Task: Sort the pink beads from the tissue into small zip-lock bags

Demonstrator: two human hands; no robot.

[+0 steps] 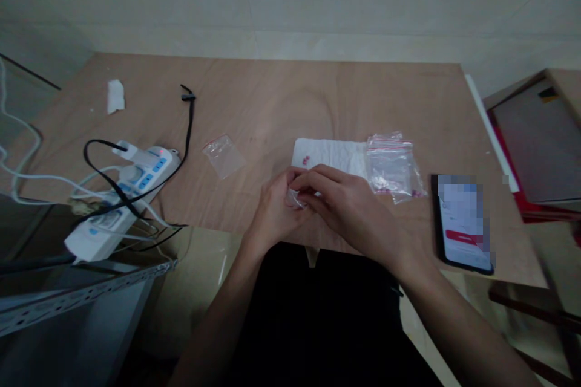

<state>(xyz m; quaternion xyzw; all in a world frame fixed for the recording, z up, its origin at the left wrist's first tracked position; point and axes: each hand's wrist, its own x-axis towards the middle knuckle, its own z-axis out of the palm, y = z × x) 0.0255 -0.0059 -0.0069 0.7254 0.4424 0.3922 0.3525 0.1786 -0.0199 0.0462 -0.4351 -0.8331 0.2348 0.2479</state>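
The left hand (278,204) and right hand (347,202) meet at the near edge of the desk (263,97). Their grip is a pinch on a small clear plastic thing (296,198), held between them; fingers hide most of it. Just beyond lies a white sheet (333,150) with tiny pink spots (305,160). A pile of clear bags (391,163) sits at its right end, and one loose bag (224,156) lies to the left. The plastic looks thin and slippery, so a loose pinch could drop it off the near edge, and a hard tug could rip it.
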